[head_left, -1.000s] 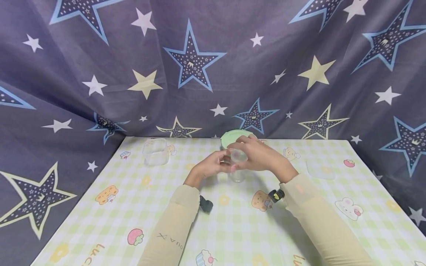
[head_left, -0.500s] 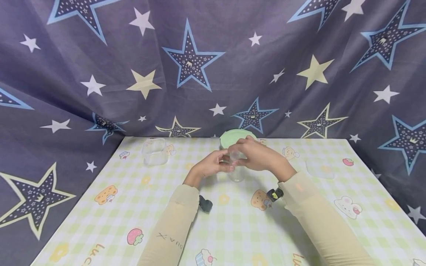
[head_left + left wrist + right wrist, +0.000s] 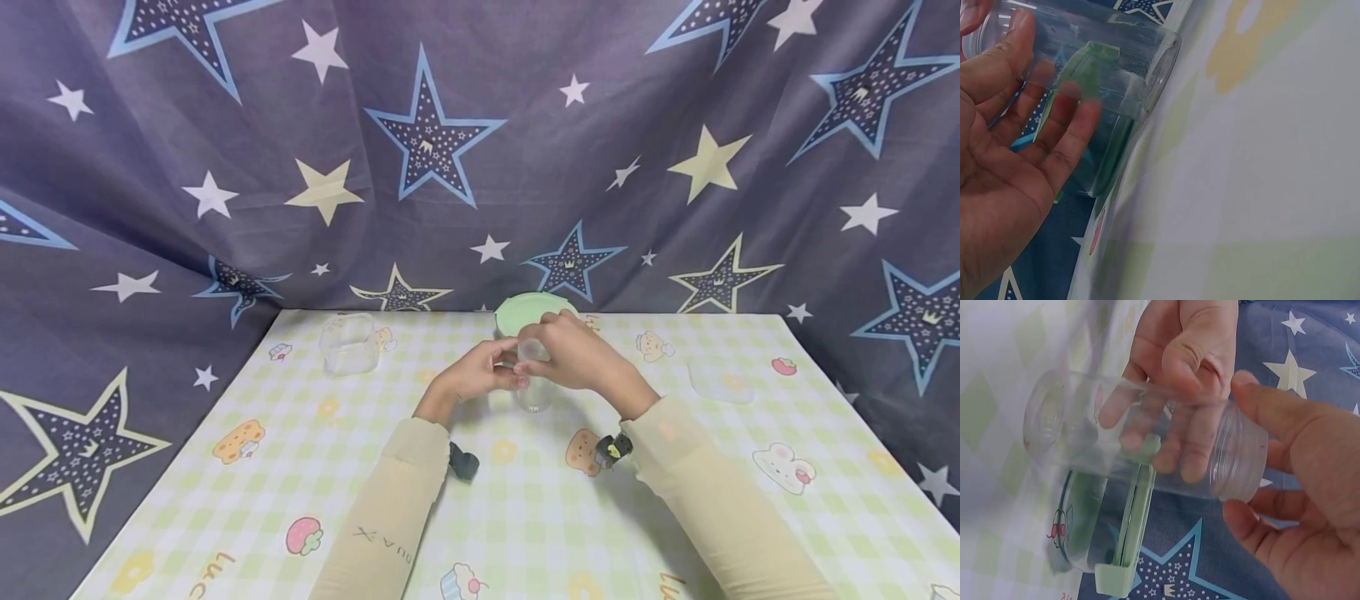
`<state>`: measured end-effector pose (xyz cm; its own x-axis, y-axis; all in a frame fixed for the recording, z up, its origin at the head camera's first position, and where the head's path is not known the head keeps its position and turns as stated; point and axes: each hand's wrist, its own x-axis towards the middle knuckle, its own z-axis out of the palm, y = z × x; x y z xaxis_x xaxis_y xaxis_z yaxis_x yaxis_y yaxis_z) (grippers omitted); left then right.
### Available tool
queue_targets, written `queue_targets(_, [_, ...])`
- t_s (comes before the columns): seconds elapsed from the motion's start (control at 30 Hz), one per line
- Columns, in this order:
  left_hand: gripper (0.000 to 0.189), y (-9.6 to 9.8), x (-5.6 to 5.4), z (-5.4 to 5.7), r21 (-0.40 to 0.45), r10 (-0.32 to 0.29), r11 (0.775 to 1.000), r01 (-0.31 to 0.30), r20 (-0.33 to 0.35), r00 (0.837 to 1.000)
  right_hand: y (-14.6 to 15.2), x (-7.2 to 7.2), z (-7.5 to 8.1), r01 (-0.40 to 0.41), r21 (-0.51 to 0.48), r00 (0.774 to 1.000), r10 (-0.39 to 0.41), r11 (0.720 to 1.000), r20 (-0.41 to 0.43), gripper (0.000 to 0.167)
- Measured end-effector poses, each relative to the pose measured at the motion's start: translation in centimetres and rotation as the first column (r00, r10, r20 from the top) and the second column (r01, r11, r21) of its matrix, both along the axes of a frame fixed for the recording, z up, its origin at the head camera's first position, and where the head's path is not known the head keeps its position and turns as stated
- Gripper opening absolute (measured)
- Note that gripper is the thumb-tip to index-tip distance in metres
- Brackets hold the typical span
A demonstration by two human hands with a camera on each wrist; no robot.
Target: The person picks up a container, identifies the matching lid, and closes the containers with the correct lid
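A clear plastic jar (image 3: 534,398) stands upright on the table, between both hands in the head view. My left hand (image 3: 477,372) holds it from the left, with the thumb and fingers curved round its side. At the jar's mouth is a whitish translucent screw lid (image 3: 1252,459). My right hand (image 3: 573,354) grips this lid, thumb on one side and fingers on the other. In the left wrist view the jar's wall (image 3: 1129,47) shows the fingers of my left hand (image 3: 1016,150) through it.
Behind the jar stands a clear round food container with a green clip lid (image 3: 525,313). A clear open box (image 3: 351,357) is at the back left. A thin clear flat piece (image 3: 720,383) lies to the right. A star-patterned curtain (image 3: 465,242) hangs behind the table.
My right hand has turned at the top of the jar, its wrist shifting slightly left and toward me. The left hand and the jar have stayed in place.
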<state>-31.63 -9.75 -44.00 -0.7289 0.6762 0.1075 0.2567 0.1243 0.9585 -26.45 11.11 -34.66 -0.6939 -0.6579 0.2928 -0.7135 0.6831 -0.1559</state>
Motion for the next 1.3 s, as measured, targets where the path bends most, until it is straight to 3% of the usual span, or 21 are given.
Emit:
queue_targets(0.4, [0.076, 0.0, 0.1, -0.1, -0.006, 0.000, 1.000, 0.000, -0.017, 1.000, -0.9, 0.7, -0.9, 0.145, 0.001, 0.985, -0.144, 0.989, -0.099, 0.043])
queue_targets(0.93, [0.075, 0.1, 0.1, 0.0, 0.017, -0.011, 1.000, 0.012, -0.009, 1.000, -2.2, 1.5, -1.8, 0.300, -0.025, 0.931, -0.298, 0.954, -0.210, 0.042])
queue_targets(1.1, [0.075, 0.1, 0.0, -0.1, 0.016, -0.004, 1.000, 0.004, 0.000, 1.000, -2.2, 1.5, -2.1, 0.291, -0.031, 0.935, -0.291, 0.956, -0.202, 0.044])
queue_targets(1.3, [0.078, -0.1, -0.2, -0.2, -0.003, 0.016, 1.000, -0.016, 0.004, 1.000, -1.8, 1.5, -2.0, 0.284, -0.071, 0.951, -0.291, 0.956, -0.109, 0.053])
